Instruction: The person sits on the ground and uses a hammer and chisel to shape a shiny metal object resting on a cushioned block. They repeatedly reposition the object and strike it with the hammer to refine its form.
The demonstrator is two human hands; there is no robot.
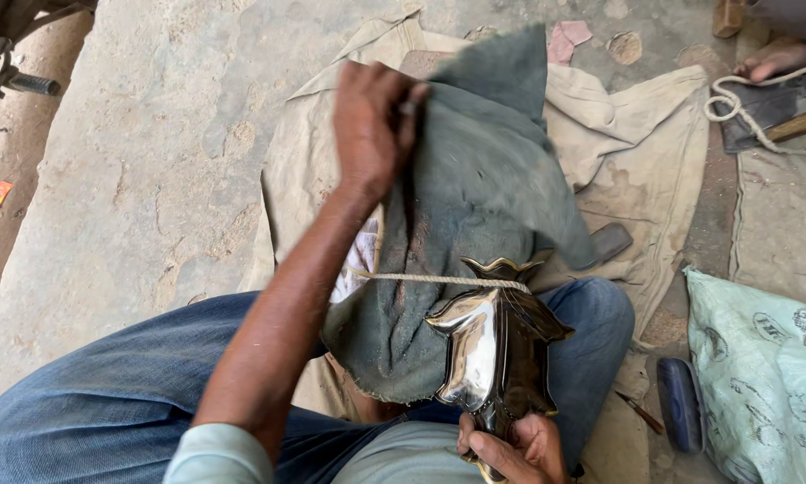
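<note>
While the right hand [510, 444] clenches the polished metal piece [497, 358] by its base, the left hand [371, 125] grips the dark cloth [474, 197]. Best kept steady under the cord [439, 280]; rub evenly.

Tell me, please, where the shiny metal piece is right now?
In the head view, the shiny metal piece stands lower centre-right, gripped at its base by the right hand, against the grey-green cloth.

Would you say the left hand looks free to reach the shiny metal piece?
Probably not at once: the left hand grips the dark cloth, though nothing blocks its way to the metal piece, held by the right hand.
</note>
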